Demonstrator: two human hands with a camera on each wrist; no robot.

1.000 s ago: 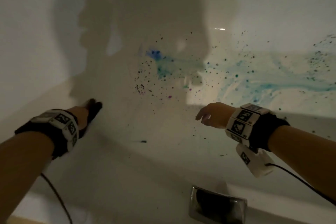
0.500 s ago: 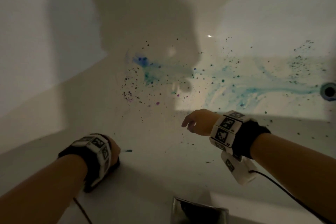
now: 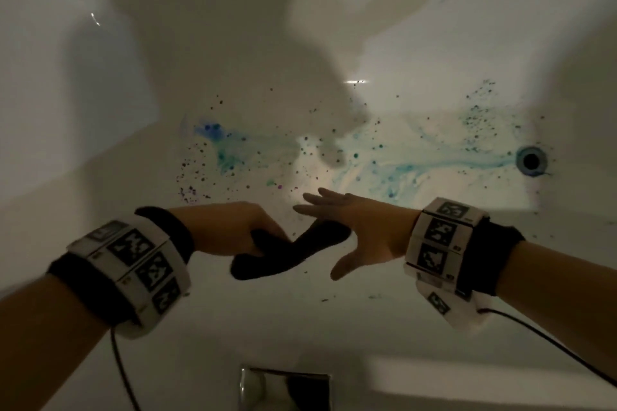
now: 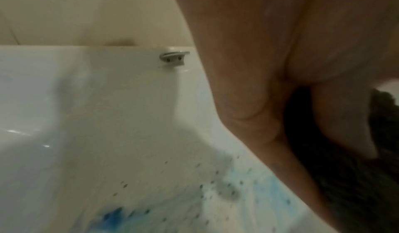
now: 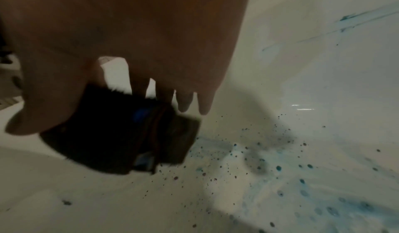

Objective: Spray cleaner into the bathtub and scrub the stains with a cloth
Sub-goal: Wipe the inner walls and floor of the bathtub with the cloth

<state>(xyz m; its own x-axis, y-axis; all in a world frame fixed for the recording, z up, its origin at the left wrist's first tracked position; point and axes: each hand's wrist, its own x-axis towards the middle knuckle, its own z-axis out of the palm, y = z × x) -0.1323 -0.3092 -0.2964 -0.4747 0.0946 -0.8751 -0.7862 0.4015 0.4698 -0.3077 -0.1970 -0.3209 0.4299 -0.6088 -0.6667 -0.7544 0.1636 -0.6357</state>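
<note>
L hand (image 3: pixel 233 230) fingers hidden behind dark cloth (image 3: pixel 287 250); chrome fitting (image 3: pixel 283 389) cut off at btm edge

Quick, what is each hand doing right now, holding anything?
Left hand: grips the dark cloth, fingers curled round one end.
Right hand: open, fingers straight and spread over the cloth's other end; no grip visible.

Dim, blurred, heavy shadows, glare
</note>
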